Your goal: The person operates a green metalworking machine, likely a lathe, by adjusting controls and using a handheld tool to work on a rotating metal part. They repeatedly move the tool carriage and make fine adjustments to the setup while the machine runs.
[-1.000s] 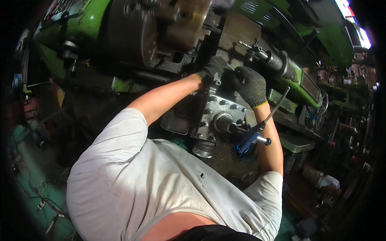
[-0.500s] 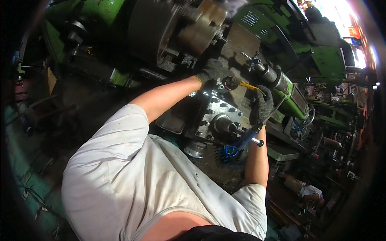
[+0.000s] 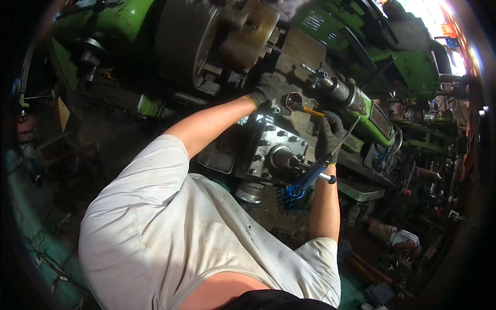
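My left hand [image 3: 268, 89], in a dark knit glove, is closed around a small round cup [image 3: 293, 99] with a reddish rim, above the lathe's carriage. In my gloved right hand [image 3: 330, 132] is a brush [image 3: 313, 111] with a yellow handle; its dark end reaches into the mouth of the cup. What the cup contains cannot be made out. Just below both hands sits the square tool post [image 3: 281, 137], ringed with bolts. A blue air gun [image 3: 310, 178] with a long thin nozzle rests by the tool post's lever [image 3: 326, 179], close to my right wrist.
Left of my hands is the large lathe chuck [image 3: 183, 39], with a brownish block [image 3: 250, 33] in it. The green tailstock [image 3: 376, 121] stands to the right. A metal tray [image 3: 217, 157] lies beside the tool post. Far right, another person [image 3: 400, 238] bends low.
The brush's dark end has gone from the cup's edge further into its mouth, my right hand shifting slightly left. The view has moved a little; my left hand still holds the cup.
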### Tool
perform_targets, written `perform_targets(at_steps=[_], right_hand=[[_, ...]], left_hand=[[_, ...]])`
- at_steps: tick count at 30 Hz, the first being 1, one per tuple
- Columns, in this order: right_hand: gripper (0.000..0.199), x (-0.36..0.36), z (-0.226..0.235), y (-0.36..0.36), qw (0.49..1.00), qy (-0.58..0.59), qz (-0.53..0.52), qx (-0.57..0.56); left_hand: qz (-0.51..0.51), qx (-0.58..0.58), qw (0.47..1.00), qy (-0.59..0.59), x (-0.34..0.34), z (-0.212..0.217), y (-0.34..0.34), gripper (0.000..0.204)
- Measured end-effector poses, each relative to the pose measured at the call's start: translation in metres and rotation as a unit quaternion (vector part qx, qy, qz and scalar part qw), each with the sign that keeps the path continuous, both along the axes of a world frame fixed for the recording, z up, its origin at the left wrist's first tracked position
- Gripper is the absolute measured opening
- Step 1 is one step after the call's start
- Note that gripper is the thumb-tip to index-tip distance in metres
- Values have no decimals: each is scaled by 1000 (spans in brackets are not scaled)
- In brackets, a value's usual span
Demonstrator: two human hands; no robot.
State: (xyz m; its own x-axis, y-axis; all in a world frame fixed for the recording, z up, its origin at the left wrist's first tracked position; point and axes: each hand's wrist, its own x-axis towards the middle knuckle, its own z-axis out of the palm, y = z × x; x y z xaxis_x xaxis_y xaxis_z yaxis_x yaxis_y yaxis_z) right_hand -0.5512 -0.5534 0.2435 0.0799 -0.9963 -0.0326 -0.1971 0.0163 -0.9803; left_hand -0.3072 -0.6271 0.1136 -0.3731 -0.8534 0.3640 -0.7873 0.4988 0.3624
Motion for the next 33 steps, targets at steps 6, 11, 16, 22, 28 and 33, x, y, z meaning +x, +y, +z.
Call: perform_targets(at_steps=[6,11,16,22,28,33], right_hand=[[27,23,6,-11,989,118,67,-57],[28,32,7,-25,989,99,106,29],[27,38,-5,-32,960,220,135,-107],[26,55,6,-38,811,471,198,-285],[29,24,-9,-41,899,343,119,-243],[28,22,-3,-36,978,193,18,-80]], left_hand=[[4,7,1000,-17,-1,-11,-2,70],[8,2,1000,-12,0,-28,-5,42],[33,-9,999,5,-3,-39,-10,29],[36,28,999,3,-1,-47,-14,42],[14,127,988,83,10,10,-3,60],[-1,156,976,152,16,17,-10,67]])
